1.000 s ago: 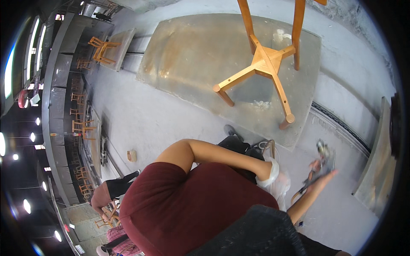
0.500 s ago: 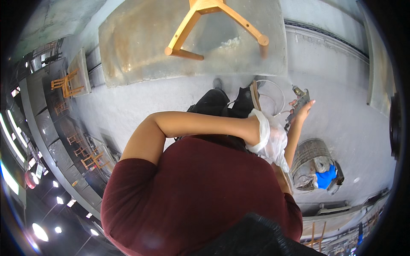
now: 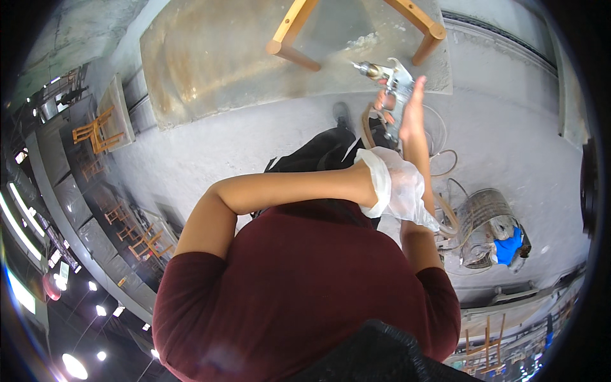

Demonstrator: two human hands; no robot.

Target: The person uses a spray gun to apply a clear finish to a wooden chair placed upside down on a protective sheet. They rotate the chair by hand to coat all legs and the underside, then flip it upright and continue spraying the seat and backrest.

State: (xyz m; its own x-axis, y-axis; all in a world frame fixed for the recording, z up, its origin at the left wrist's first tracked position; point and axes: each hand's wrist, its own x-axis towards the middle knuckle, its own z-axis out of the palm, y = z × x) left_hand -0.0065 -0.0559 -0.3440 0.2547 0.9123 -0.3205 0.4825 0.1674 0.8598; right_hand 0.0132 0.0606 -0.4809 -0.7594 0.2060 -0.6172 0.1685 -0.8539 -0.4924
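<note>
A metal spray gun is gripped in my right hand, its nozzle pointing left and forward near the edge of a grey stained board. Beyond the nozzle, wooden chair legs stand on that board, cut off by the top of the view. My left arm crosses in front of my body. Loose translucent white plastic covers my left hand, which lies against the right forearm; its fingers are hidden. A beige hose runs below the gun.
On the floor at right sits a dirty round container with a bright blue cloth by it. Coiled hose lies near my right forearm. Wooden chairs stand at far left, and a grey panel rises at far right.
My right hand has swung the spray gun forward and left, from over the floor to the board's edge. The chair legs now sit higher in the view.
</note>
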